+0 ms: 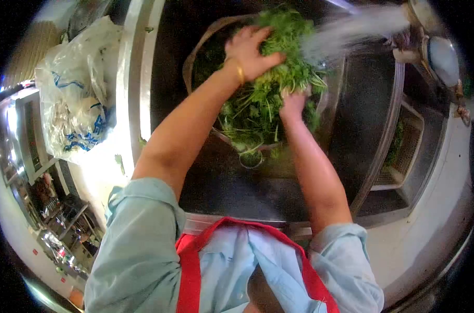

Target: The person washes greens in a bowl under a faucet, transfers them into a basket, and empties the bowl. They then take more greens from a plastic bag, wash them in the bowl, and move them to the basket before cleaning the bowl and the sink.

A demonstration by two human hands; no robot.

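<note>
Leafy green herbs (268, 104) with thin stems lie heaped in a round basket (189, 70) inside a dark metal sink. My left hand (251, 51), with a yellow bangle at the wrist, rests on the upper left of the heap, its fingers spread. On the right side of the heap, my right hand (295, 101) is partly buried; its fingers are hidden among the stems and leaves. A blurred stream of water (351, 32) from the upper right strikes the herbs near both hands.
A metal faucet (422, 21) stands at the upper right. Beyond the sink's right divider, a pale crate (411, 141) holds some greens. Left of the sink's raised edge (137, 68), a clear plastic bag (78, 96) with blue print lies on the counter.
</note>
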